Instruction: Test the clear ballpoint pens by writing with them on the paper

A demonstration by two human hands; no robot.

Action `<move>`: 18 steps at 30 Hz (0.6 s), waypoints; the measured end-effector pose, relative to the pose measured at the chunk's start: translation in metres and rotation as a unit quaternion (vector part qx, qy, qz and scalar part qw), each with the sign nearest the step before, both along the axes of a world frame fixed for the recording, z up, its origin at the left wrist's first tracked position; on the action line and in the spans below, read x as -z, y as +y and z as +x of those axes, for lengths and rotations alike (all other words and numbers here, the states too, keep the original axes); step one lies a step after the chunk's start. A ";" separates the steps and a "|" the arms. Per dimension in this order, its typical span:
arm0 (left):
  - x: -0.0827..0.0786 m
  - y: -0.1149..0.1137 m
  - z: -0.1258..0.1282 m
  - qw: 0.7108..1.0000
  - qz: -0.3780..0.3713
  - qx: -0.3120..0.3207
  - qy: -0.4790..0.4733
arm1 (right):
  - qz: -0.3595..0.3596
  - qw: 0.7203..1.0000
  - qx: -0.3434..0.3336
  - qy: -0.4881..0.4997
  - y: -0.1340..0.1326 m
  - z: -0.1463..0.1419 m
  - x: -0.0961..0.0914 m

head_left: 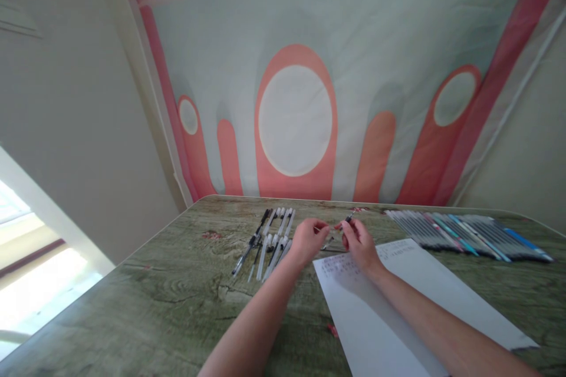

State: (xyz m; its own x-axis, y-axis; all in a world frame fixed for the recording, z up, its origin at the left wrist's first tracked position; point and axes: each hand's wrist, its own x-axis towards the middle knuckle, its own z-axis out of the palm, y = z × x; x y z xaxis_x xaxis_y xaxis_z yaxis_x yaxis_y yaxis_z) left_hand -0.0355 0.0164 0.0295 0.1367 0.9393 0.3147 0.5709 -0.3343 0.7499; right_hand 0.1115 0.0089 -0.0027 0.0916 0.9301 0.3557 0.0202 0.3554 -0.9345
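Above the table's far middle, my right hand [360, 244] pinches a dark pen part [349, 219], its slim end pointing up and away. Close on its left is my left hand [310, 240], thumb and fingers drawn together; whatever lies between them is too small to make out. A small dark and clear piece [328, 242] lies on the table between the two hands. Left of my left hand lie several disassembled pen parts [265, 247], white, clear and black, in two rough rows. Beneath my right forearm are white paper sheets [367, 300] with handwriting along their far edge.
A long row of pens [469, 234], mostly grey with some blue, pink and teal ones, lies at the right. The wood-patterned table [168, 300] ends at the back against a wall covering [239, 70] with coral shapes. Bright light enters at the lower left.
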 end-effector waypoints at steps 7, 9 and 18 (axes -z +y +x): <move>-0.055 -0.007 -0.059 0.952 -0.074 -0.117 0.273 | 0.010 1.000 0.016 -0.009 0.001 -0.002 0.007; -0.053 -0.009 -0.064 0.943 -0.117 -0.139 0.280 | 0.016 0.999 0.020 -0.019 -0.001 -0.002 0.007; -0.016 0.003 -0.058 0.952 -0.169 -0.189 0.174 | 0.030 0.998 0.034 -0.042 -0.004 -0.003 0.005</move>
